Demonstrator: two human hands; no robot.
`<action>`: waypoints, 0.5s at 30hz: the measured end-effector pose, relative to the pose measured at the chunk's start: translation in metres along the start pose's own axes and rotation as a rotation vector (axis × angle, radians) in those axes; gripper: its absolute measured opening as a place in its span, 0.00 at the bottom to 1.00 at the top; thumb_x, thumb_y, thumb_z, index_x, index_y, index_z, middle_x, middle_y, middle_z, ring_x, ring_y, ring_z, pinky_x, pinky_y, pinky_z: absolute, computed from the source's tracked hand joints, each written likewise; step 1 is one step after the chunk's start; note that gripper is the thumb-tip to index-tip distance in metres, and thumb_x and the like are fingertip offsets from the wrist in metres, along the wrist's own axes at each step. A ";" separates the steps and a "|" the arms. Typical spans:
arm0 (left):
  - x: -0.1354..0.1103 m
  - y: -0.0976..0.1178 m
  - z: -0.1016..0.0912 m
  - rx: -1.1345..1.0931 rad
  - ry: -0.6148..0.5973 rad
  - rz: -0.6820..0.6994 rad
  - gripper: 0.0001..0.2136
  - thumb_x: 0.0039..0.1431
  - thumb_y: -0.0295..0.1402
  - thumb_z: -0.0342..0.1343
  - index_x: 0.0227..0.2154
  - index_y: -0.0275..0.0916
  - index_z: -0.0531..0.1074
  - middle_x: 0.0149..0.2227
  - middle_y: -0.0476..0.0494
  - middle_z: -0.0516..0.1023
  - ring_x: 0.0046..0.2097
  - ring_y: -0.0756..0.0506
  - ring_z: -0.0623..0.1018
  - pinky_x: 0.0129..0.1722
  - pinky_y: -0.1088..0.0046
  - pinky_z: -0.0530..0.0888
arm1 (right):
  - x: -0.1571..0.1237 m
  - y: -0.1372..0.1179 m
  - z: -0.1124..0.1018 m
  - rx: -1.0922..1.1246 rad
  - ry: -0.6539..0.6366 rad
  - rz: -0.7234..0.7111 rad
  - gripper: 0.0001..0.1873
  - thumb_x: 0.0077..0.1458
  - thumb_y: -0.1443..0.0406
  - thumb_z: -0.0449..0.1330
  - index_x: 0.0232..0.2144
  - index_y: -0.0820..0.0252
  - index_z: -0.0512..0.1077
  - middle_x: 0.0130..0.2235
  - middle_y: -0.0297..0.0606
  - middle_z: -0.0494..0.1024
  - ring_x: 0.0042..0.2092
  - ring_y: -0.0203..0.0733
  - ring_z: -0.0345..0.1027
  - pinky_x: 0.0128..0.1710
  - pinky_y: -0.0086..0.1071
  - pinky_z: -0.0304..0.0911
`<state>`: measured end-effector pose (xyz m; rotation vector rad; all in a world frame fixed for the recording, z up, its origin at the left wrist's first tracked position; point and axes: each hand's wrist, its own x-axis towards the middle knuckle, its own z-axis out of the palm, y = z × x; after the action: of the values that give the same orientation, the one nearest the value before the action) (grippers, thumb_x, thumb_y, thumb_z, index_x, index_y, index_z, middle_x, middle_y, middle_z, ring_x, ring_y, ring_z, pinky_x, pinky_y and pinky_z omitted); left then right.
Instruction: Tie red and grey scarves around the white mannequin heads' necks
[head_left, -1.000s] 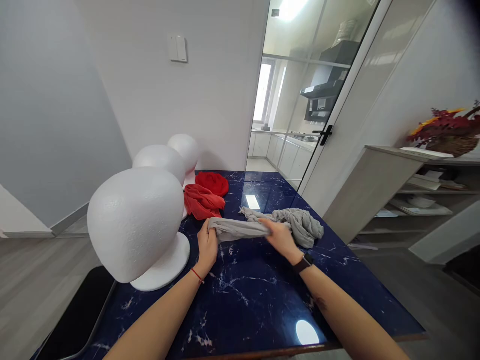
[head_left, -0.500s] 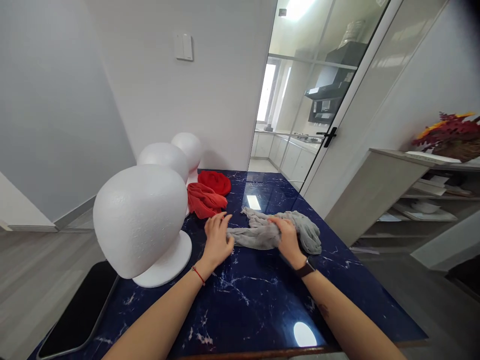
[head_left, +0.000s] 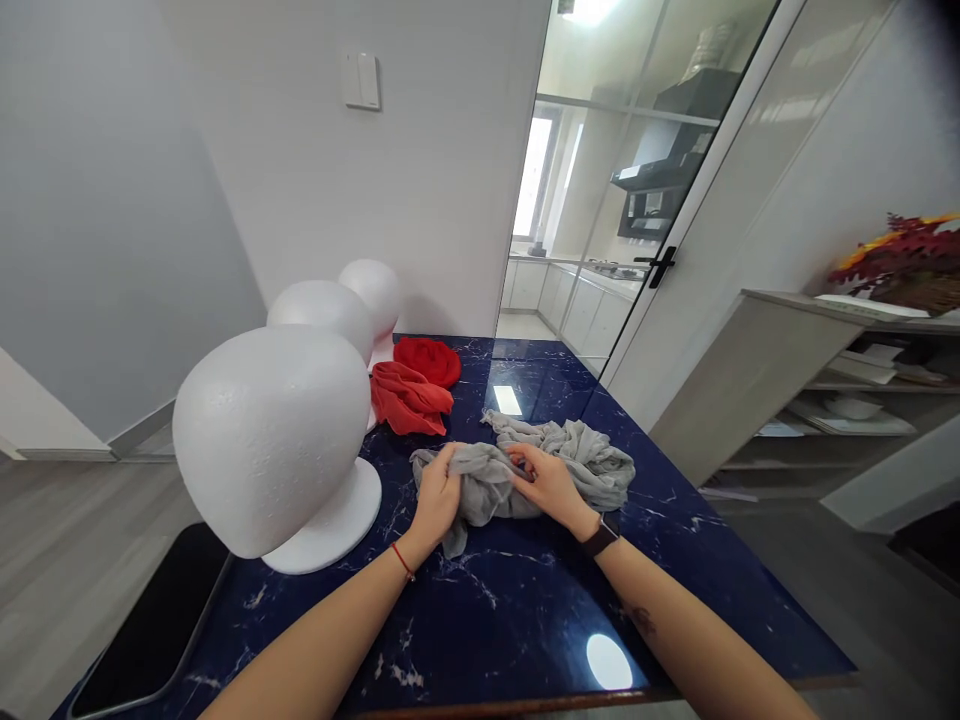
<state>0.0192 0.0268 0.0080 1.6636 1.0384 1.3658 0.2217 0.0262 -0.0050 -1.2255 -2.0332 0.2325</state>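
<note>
A grey cloth [head_left: 577, 462] lies bunched on the dark blue marble table [head_left: 525, 620]. My left hand [head_left: 437, 500] grips its left end, fingers closed round the fabric. Close to it on the right, my right hand [head_left: 549, 485] pinches the cloth's middle; a black watch is on that wrist. A large white foam head form [head_left: 270, 435] stands on its round base just left of my left hand.
Two more white foam heads [head_left: 322, 312] stand behind the first. A red cloth [head_left: 405, 398] and a red hat [head_left: 429, 360] lie at the table's far side. A black chair [head_left: 142, 630] sits at lower left. Shelves with flowers [head_left: 892, 262] stand at right. A glass door [head_left: 660, 200] is behind.
One second ago both hands held the grey cloth stretched as a strip. Then the left hand let go and lay flat. Now both hands grip it, gathered closer together.
</note>
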 end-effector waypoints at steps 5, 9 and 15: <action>0.008 -0.004 -0.011 0.002 0.361 -0.031 0.10 0.54 0.27 0.41 0.32 0.39 0.67 0.33 0.48 0.72 0.36 0.49 0.70 0.40 0.73 0.67 | 0.001 0.004 0.004 -0.113 -0.295 -0.138 0.33 0.43 0.51 0.64 0.51 0.54 0.65 0.51 0.41 0.69 0.51 0.48 0.63 0.48 0.40 0.60; 0.011 -0.005 -0.016 0.040 0.464 -0.044 0.07 0.56 0.29 0.41 0.29 0.40 0.64 0.30 0.50 0.69 0.33 0.49 0.68 0.36 0.75 0.65 | 0.004 0.035 -0.017 -0.284 -0.170 0.035 0.11 0.51 0.63 0.57 0.38 0.57 0.72 0.47 0.42 0.71 0.47 0.45 0.65 0.47 0.38 0.59; 0.004 -0.006 -0.008 -0.016 0.278 -0.040 0.08 0.57 0.31 0.41 0.32 0.40 0.66 0.32 0.49 0.71 0.35 0.48 0.69 0.36 0.74 0.65 | -0.003 0.091 -0.074 -0.234 0.678 0.565 0.15 0.53 0.65 0.45 0.37 0.63 0.67 0.34 0.46 0.72 0.36 0.47 0.64 0.39 0.42 0.59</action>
<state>0.0109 0.0330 0.0057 1.4601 1.2060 1.6053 0.3349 0.0560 0.0006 -1.7227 -1.1310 -0.1533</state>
